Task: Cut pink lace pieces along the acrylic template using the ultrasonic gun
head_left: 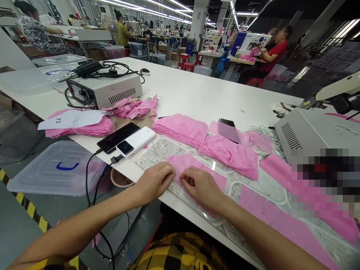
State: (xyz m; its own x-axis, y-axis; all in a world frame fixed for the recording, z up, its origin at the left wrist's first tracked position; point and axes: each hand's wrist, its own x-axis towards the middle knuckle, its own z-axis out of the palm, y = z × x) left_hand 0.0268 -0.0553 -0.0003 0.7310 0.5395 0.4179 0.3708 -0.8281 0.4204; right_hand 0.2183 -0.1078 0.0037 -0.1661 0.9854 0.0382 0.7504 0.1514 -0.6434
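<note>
Both hands rest close together on a pink lace piece (188,164) near the front edge of the white table (197,93). Left hand (155,182) has its fingers curled down, pinching the lace at its near edge. Right hand (203,186) is also curled, with its fingertips pressing and nipping the same lace just beside the left hand. That lace lies flat on a clear sheet with white lace patterns (160,150) under it. Behind it sit two stacks of pink lace (181,129) (230,153), side by side. To the left lie a black phone (116,137) and a white power bank (136,141), touching each other, with cables hanging off the table. Farther left is a pink pile under a paper slip (71,119). A grey box machine (104,90) stands behind that. More people sit sewing at tables far away.
</note>
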